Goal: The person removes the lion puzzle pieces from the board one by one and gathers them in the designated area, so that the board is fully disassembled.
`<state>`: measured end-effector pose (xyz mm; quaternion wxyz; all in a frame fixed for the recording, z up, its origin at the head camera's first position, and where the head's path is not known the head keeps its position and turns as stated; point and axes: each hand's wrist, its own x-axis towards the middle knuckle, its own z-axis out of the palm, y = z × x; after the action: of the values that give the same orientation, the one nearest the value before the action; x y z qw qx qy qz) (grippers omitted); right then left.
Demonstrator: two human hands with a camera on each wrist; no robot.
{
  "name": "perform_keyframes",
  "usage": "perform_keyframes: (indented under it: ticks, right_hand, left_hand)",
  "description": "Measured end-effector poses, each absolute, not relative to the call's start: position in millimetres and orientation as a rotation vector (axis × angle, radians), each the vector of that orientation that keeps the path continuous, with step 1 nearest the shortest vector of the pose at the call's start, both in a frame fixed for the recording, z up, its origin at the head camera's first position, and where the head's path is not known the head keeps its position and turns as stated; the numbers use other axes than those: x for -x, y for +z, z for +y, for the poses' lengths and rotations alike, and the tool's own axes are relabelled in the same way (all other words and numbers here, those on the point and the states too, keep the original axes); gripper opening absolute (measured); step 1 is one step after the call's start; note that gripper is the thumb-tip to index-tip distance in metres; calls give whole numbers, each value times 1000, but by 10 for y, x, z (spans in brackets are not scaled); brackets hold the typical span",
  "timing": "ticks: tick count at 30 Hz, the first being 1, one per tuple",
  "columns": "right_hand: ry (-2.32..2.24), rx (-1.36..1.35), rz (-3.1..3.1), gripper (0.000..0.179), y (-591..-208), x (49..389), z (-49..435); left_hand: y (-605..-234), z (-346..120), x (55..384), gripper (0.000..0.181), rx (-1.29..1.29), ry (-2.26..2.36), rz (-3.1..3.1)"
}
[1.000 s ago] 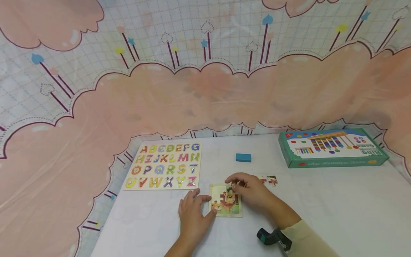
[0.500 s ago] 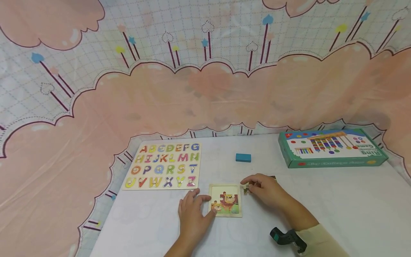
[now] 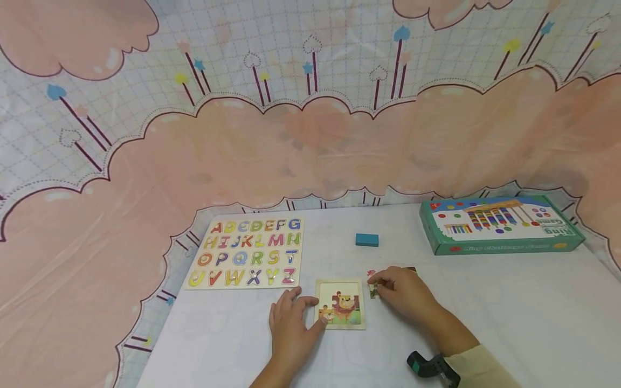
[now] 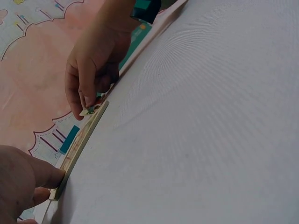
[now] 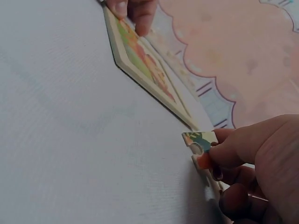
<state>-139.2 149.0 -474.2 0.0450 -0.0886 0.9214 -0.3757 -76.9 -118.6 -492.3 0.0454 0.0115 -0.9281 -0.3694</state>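
One square puzzle (image 3: 327,291), pale-framed with a partial animal picture, lay lower centre, touched by the left hand (image 3: 293,321), fingers spread; the right hand (image 3: 406,295) pinched one printed piece (image 3: 373,291) beside it.

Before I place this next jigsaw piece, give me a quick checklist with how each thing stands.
1. Puzzle tray held in place: ok, the left hand touches its left side.
2. Jigsaw piece gripped: ok, the right hand pinches it.
3. Printed side visible from above: ok.
4. Space left in the tray: ok, the upper part is bare.
5. Piece over the tray: not ok, it is off to the right.
6. Piece turned to fit: cannot tell.
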Motion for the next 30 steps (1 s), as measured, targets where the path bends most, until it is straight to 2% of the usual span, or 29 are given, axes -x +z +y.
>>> perform_keyframes:
  ticks: [21,30]
  right_hand:
    - [-1045,300,2914,20,-4770,1342,1522]
    - [-1347,153,2794,32,-4760,1359,1513]
  left_hand:
    - [-4913,-1186,768,32,-30,-1119,-2854]
    - [-4896,-1183,762,32,-27,-1115,-2854]
